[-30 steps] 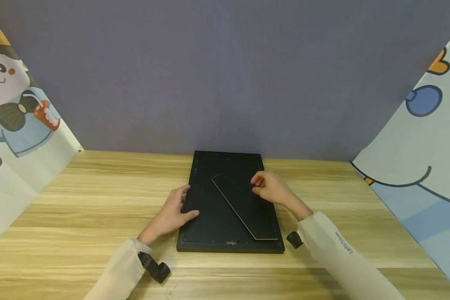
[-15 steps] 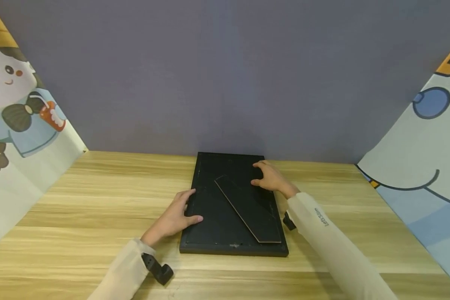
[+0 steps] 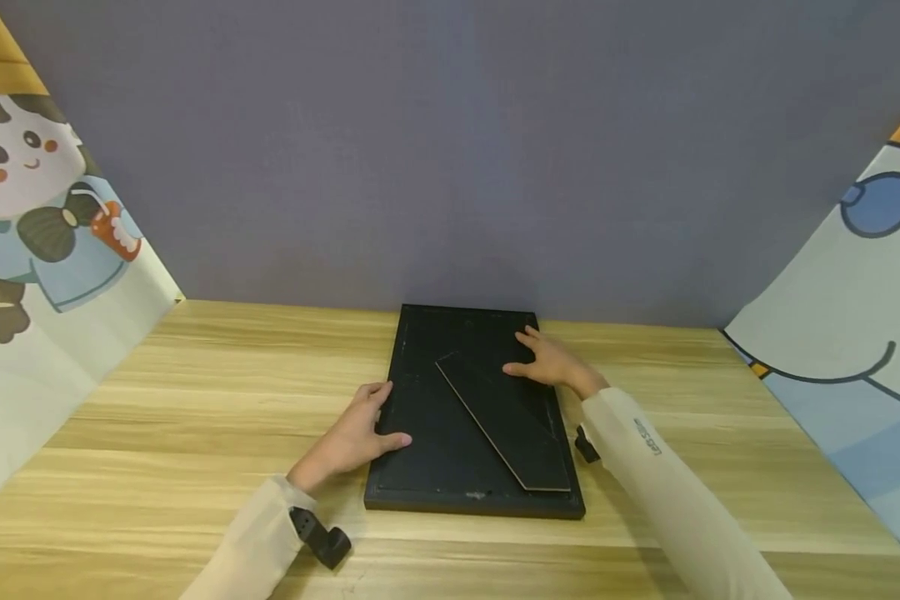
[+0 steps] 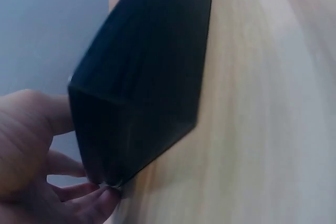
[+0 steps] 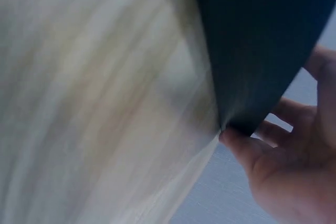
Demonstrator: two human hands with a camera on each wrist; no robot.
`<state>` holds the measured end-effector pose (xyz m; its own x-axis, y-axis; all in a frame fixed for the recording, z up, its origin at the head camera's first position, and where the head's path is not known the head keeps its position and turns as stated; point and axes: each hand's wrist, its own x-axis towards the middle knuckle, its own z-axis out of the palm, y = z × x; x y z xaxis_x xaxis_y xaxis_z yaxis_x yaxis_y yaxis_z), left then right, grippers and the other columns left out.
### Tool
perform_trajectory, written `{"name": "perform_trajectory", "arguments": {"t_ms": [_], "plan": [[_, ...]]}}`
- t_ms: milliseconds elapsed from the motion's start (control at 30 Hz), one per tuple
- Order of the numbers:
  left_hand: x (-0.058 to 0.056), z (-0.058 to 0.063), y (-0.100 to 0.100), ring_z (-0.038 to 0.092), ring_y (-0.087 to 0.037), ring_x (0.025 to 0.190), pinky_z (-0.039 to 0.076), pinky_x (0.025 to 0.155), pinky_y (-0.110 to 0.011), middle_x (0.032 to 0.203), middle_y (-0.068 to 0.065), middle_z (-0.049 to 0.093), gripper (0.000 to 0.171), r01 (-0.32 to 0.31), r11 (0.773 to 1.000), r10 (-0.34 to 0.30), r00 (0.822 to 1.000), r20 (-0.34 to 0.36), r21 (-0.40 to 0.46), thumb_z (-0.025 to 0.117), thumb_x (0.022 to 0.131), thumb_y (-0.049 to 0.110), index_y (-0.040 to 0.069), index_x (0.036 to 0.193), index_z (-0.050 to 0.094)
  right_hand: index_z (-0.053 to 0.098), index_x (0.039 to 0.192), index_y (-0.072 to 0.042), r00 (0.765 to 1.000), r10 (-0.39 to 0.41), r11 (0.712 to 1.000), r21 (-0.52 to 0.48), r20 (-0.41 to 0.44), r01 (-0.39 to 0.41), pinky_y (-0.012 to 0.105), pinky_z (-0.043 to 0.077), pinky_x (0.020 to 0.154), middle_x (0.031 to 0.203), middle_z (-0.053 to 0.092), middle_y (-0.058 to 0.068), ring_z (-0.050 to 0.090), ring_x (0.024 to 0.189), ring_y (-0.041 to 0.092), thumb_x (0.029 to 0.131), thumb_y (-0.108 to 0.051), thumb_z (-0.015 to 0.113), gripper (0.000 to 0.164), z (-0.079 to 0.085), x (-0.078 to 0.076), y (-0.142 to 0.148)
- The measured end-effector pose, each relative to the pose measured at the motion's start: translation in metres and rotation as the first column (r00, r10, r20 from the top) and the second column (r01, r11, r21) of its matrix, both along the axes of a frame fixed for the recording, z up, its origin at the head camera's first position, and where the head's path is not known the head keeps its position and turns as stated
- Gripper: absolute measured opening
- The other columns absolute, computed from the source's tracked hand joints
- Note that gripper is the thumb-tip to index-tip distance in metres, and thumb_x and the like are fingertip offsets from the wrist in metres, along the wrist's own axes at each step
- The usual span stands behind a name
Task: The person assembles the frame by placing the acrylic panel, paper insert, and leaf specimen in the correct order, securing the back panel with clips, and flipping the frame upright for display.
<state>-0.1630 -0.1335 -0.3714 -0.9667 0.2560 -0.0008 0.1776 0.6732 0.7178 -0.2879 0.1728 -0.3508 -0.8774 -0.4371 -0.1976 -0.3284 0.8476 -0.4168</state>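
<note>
A black picture frame point(image 3: 435, 450) lies face down on the wooden table in the head view. Its slanted easel stand point(image 3: 506, 425) rests against the backing. On the left edge, my left hand point(image 3: 351, 435) grips the frame, thumb over the back and fingers down the side. The left wrist view shows those fingertips point(image 4: 107, 200) at the lower edge of the frame's dark side point(image 4: 142, 72). My right hand point(image 3: 555, 363) holds the right edge near the far end. In the right wrist view a fingertip point(image 5: 228, 136) touches the frame's lower edge.
The light wooden table point(image 3: 232, 392) extends to both sides. A grey partition point(image 3: 450, 167) stands close behind the frame. Cartoon-printed panels flank the table at left point(image 3: 60, 217) and right point(image 3: 855, 300). Each sleeve carries a black wrist camera, one at the left point(image 3: 321, 537).
My right hand has unfolded from a pinched pose above the stand and spread onto the frame's right edge. My left hand stays at the left edge. The whole head view has shifted slightly.
</note>
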Motion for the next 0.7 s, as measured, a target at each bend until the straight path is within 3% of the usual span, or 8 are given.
{"name": "perform_trajectory", "arguments": {"t_ms": [200, 300, 433, 700], "plan": [[0.008, 0.013, 0.0, 0.047, -0.039, 0.123, 0.041, 0.102, -0.05, 0.139, -0.029, 0.034, 0.081, 0.061, 0.994, -0.062, 0.998, -0.014, -0.091, 0.074, 0.083, 0.024, -0.012, 0.142, 0.033, 0.025, 0.149, 0.002, 1.0, 0.011, 1.0, 0.025, -0.017, -0.01, 0.06, 0.027, 0.109, 0.156, 0.014, 0.025, 0.021, 0.139, 0.048, 0.094, -0.041, 0.057, 0.077, 0.001, 0.01, 0.003], [0.01, 0.019, -0.001, 0.056, -0.031, 0.104, 0.047, 0.091, -0.045, 0.133, -0.028, 0.04, 0.07, 0.078, 0.989, -0.082, 0.996, -0.03, -0.124, 0.07, 0.087, 0.023, -0.012, 0.138, 0.039, 0.027, 0.148, 0.002, 0.999, 0.016, 0.999, 0.037, -0.033, -0.015, 0.059, 0.028, 0.109, 0.156, 0.017, 0.025, 0.023, 0.139, 0.047, 0.093, -0.043, 0.058, 0.077, 0.001, 0.015, 0.004], [0.008, 0.023, -0.002, 0.049, -0.019, 0.083, 0.045, 0.076, -0.036, 0.123, -0.025, 0.047, 0.053, 0.085, 0.986, -0.096, 0.993, -0.067, -0.141, 0.065, 0.09, 0.019, -0.012, 0.131, 0.048, 0.029, 0.147, 0.002, 0.999, 0.022, 0.999, 0.039, -0.044, -0.02, 0.06, 0.028, 0.109, 0.155, 0.019, 0.025, 0.024, 0.139, 0.047, 0.092, -0.044, 0.059, 0.078, 0.001, 0.021, 0.003], [-0.013, 0.026, 0.003, 0.053, -0.029, 0.096, 0.048, 0.081, -0.043, 0.121, -0.027, 0.05, 0.038, 0.091, 0.982, -0.117, 0.981, -0.154, -0.166, 0.064, 0.089, 0.011, -0.008, 0.122, 0.057, 0.03, 0.146, 0.003, 0.999, 0.004, 1.0, 0.017, -0.045, -0.004, 0.059, 0.029, 0.109, 0.154, 0.02, 0.026, 0.025, 0.138, 0.048, 0.09, -0.041, 0.062, 0.078, 0.002, 0.033, 0.003]]}}
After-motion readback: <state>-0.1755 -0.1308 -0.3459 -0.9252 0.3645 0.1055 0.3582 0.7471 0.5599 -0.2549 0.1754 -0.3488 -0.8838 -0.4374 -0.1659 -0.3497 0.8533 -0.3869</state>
